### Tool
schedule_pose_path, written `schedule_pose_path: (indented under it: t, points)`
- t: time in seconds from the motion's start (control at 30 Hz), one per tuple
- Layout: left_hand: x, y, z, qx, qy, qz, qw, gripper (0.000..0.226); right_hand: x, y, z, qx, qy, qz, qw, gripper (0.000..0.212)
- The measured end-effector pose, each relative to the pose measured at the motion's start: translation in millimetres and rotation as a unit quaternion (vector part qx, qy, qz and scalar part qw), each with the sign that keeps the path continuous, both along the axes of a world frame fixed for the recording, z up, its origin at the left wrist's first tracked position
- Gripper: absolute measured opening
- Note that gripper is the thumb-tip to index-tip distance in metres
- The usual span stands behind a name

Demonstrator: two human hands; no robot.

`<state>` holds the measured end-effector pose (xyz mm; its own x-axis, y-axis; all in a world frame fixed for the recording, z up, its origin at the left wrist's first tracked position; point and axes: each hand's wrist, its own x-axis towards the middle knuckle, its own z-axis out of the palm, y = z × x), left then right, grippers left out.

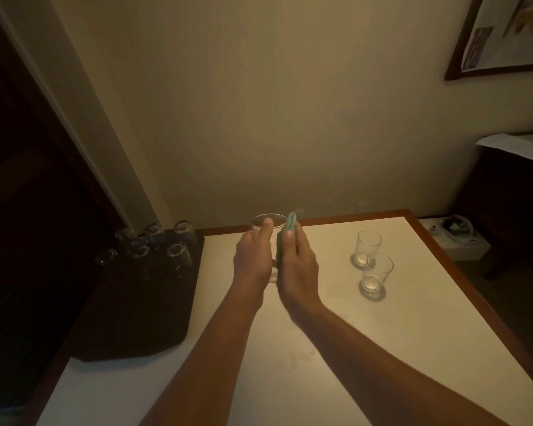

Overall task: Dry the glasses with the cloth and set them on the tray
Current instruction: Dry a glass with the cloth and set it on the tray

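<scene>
both hands: left hand [253,256] grips glass [268,222], right hand [296,259] presses cloth [290,229] against it.

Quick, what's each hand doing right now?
Left hand: holds the glass.
Right hand: presses the green cloth against that glass, fingers straight.

Held glass [267,221] mostly hidden behind hands.
</scene>
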<state>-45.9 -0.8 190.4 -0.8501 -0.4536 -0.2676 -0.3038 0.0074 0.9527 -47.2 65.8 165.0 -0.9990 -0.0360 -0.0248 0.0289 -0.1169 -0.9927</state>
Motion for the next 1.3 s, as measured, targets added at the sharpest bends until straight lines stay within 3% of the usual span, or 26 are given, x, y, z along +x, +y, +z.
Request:
schedule_pose_path:
  t: [0.1, 0.2, 0.3, 0.4, 0.47, 0.63, 0.8, 1.0, 1.17, 1.3]
  points:
    - [-1, 7, 2, 0.038, 0.000, -0.024, 0.999, 0.061, -17, 5, 8, -0.031, -0.039, -0.001, 0.999, 0.046]
    - [-9, 1, 1, 0.028, 0.039, 0.068, 0.997, 0.071, 0, 2, 7, -0.006, -0.029, 0.033, 0.999, 0.044]
    - [-7, -4, 3, -0.011, 0.027, 0.061, 0.998, 0.058, 12, 2, 2, 0.003, -0.009, 0.045, 0.999, 0.044]
    - [0, 4, 6, 0.071, -0.017, 0.003, 0.997, 0.051, -11, 6, 7, -0.026, -0.039, 0.021, 0.999, 0.046]
    - [-3, 6, 8, 0.067, -0.012, -0.010, 0.998, 0.047, -17, 7, 12, -0.052, -0.073, 0.018, 0.996, 0.044]
    - [-9, 0, 7, 0.013, 0.041, 0.083, 0.996, 0.062, 7, 3, 11, 0.002, -0.039, 0.045, 0.998, 0.042]
    - [-4, 8, 6, 0.077, 0.004, -0.009, 0.997, 0.053, -21, 10, 20, -0.031, -0.056, 0.008, 0.998, 0.030]
    - [-11, 5, 11, -0.005, 0.081, 0.086, 0.993, 0.054, 6, 5, 17, 0.002, -0.004, 0.030, 1.000, 0.045]
    - [-8, 17, 14, 0.046, 0.057, 0.010, 0.997, 0.049, -28, 11, 22, -0.045, -0.038, 0.011, 0.998, 0.042]
    - [-15, 14, 10, 0.001, 0.097, 0.078, 0.992, 0.061, -5, 11, 19, -0.001, 0.003, 0.015, 1.000, 0.042]
